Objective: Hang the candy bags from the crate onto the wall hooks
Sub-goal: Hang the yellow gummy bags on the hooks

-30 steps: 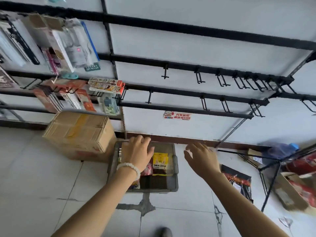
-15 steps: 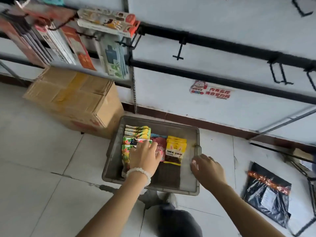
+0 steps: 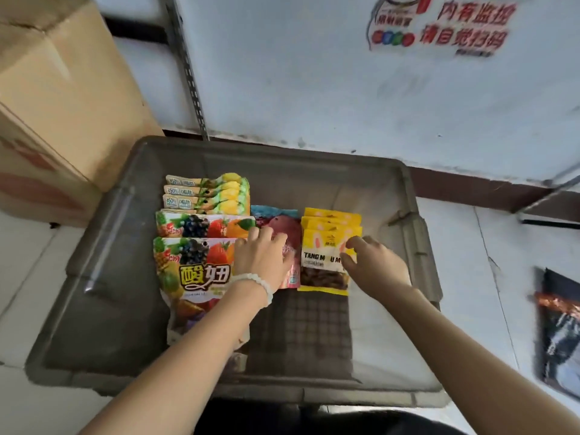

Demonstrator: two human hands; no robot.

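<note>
A grey plastic crate (image 3: pixel 419 246) stands on the floor against the wall. Inside lie stacks of candy bags: green-yellow ones (image 3: pixel 219 193) at the back left, fruit-print ones (image 3: pixel 194 268) in front of them, pink-red ones (image 3: pixel 282 224) in the middle, and yellow ones (image 3: pixel 323 255) to the right. My left hand (image 3: pixel 260 259), a bead bracelet on its wrist, rests with relaxed fingers on the pink-red bags. My right hand (image 3: pixel 376 268) pinches the right edge of the top yellow bag between thumb and forefinger. No wall hooks are in view.
A large cardboard box (image 3: pixel 62 98) stands left of the crate. A slotted metal upright (image 3: pixel 188 73) runs up the white wall, which carries a printed sticker (image 3: pixel 445 26). A black packet (image 3: pixel 558 334) lies on the tiled floor at the right.
The view has dropped from the hook rails down onto the crate. Both hands went down into it: the left settled on the pink-red bags, the right moved from the rim to the yellow bag.
</note>
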